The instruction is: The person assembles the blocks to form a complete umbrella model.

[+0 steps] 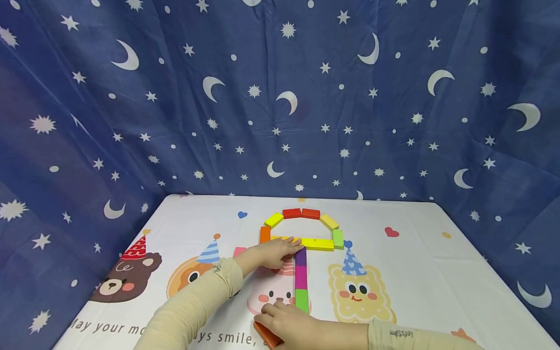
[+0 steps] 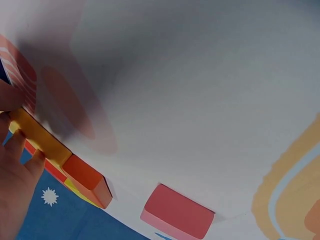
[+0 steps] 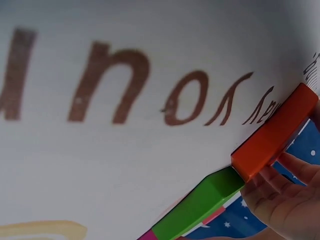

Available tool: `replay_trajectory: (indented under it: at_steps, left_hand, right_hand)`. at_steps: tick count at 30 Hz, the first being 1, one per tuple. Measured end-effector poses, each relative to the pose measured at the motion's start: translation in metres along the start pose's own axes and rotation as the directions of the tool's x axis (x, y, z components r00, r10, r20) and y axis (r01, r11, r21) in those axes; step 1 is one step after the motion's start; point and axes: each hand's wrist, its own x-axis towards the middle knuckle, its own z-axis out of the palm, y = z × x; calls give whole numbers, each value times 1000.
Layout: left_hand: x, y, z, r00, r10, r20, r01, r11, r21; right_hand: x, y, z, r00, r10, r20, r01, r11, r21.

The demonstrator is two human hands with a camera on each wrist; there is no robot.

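Colored blocks form an umbrella-like shape: an arch on a yellow bar [image 1: 318, 244], with a purple, magenta and green column [image 1: 301, 275] running down from it. My left hand [image 1: 280, 252] rests across the left part of the bar. Its fairly straight fingers [image 2: 35, 164] touch the yellow block [image 2: 44, 137] in the left wrist view. My right hand [image 1: 289, 322] grips an orange block [image 1: 267, 334] below the column. In the right wrist view, one end of that orange block [image 3: 275, 132] meets the end of the green block [image 3: 202, 205]; fingers partly hide its far side.
A pink block [image 2: 177, 212] lies apart, left of the shape. The arch holds red blocks [image 1: 292, 213], yellow ones, an orange block [image 1: 265, 234] and a light green block [image 1: 338, 238]. The printed white tablecloth [image 1: 420, 272] ends at a blue starry curtain [image 1: 280, 97].
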Motion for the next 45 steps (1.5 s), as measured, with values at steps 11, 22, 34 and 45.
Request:
replay_trajectory:
  at_steps: [11,22,34,45]
  left_hand:
    - [0,0,0,1000,-1,1,1,1000,6]
    - [-4,0,-1,1000,23,6,-24,998,55]
    - [-7,0,-3,999,42,-21,-40,997,70]
    - [-28,-10,1,994,77,-74,-75,997,29]
  right_hand:
    - [-1,0,1,1000,-2,9,2,1000,3]
    - [-20,12,-8,997,52,55,-64,968,243]
    - [-47,45,-19,993,-112,30,107,985,135]
    - [-80,68,-21,998,-21,66,16,996,83]
